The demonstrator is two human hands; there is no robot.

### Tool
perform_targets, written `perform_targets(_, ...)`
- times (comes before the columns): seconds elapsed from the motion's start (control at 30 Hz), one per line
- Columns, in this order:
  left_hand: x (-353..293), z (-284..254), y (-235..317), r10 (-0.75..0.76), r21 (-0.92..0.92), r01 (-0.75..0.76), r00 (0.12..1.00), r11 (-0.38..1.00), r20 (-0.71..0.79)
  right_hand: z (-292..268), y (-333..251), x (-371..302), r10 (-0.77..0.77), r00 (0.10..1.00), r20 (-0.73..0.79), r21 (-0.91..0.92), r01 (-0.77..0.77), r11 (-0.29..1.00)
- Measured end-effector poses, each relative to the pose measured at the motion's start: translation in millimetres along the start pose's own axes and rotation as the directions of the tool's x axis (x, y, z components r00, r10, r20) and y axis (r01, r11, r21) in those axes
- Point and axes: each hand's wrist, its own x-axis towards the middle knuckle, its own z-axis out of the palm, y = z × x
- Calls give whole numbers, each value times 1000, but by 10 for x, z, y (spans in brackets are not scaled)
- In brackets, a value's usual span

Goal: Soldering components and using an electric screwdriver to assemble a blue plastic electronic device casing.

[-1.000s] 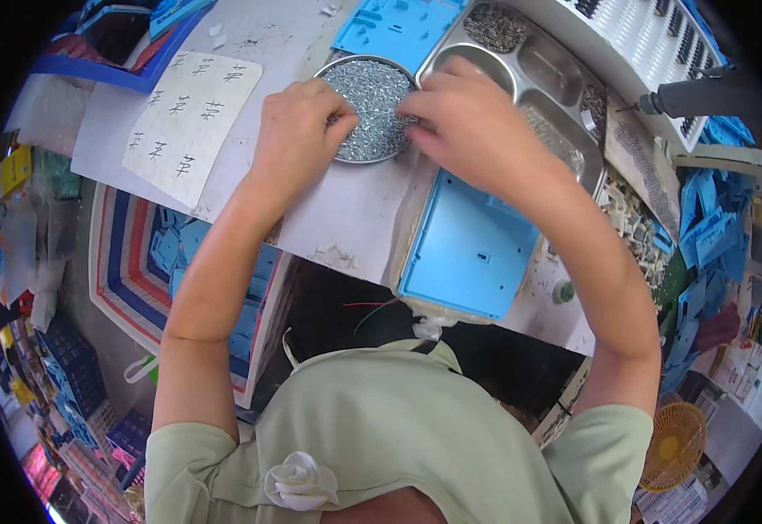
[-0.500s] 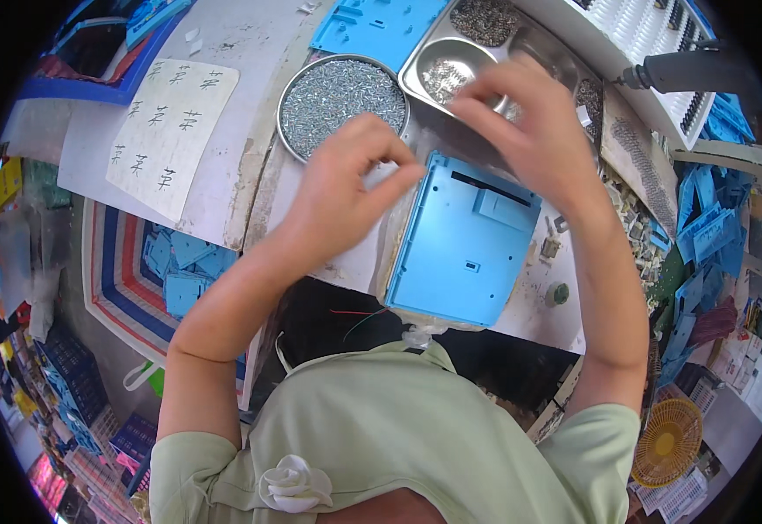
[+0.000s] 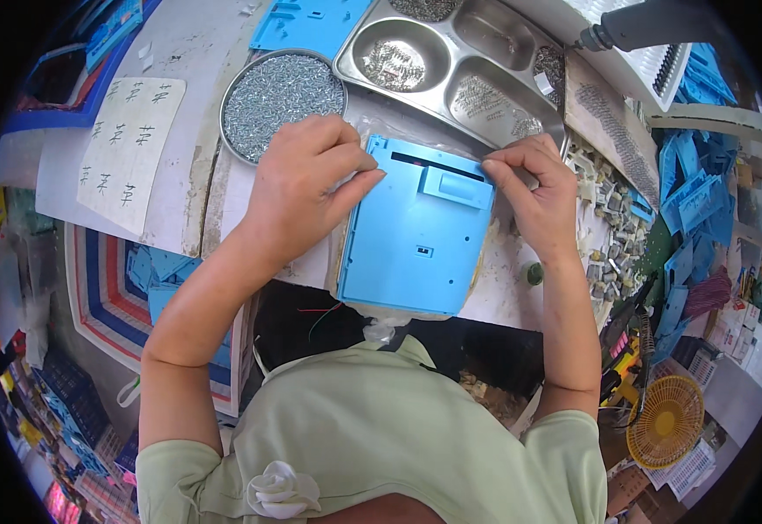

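A blue plastic panel lies flat at the table's front edge, with a long dark slot near its far side and a small raised tab below it. At its far left corner is my left hand, thumb and forefinger pinched together; whatever sits between them is too small to make out. My right hand is closed in a pinch at the far right corner, its fingertips touching or just over the panel's edge. What those fingers hold, if anything, is hidden.
A round metal tray heaped with small screws stands beyond my left hand. Behind the panel sits a steel compartment tray with small metal parts. Another blue panel lies at the back. An electric screwdriver hangs at far right.
My right hand has come back from over the steel tray to the panel's far right corner. My left hand stays by the far left corner. The whole view has shifted a little.
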Motion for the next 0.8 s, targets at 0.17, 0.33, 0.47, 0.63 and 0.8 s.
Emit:
perform_targets(0.17, -7, -24, 35, -76, -43, 78, 996, 996, 35, -4, 22, 19, -134, 991, 24, -116, 136, 984)
perform_targets(0.33, -8, -12, 19, 1, -5, -1, 1000, 1000, 16, -113, 43, 77, -256, 965, 52, -135, 261, 956)
perform_targets(0.47, -3, -37, 6, 95, 76, -96, 995, 993, 18, -183, -71, -90, -165, 985, -41, -60, 163, 985)
perform_targets(0.63, -8, -66, 28, 81, 77, -85, 995, 993, 56, 12, -334, -500, -275, 961, -24, -218, 263, 940)
perform_targets(0.8, -2, -80, 36, 103, 93, -106, 994, 990, 36, 54, -296, -552, -396, 918, 15, -305, 381, 873)
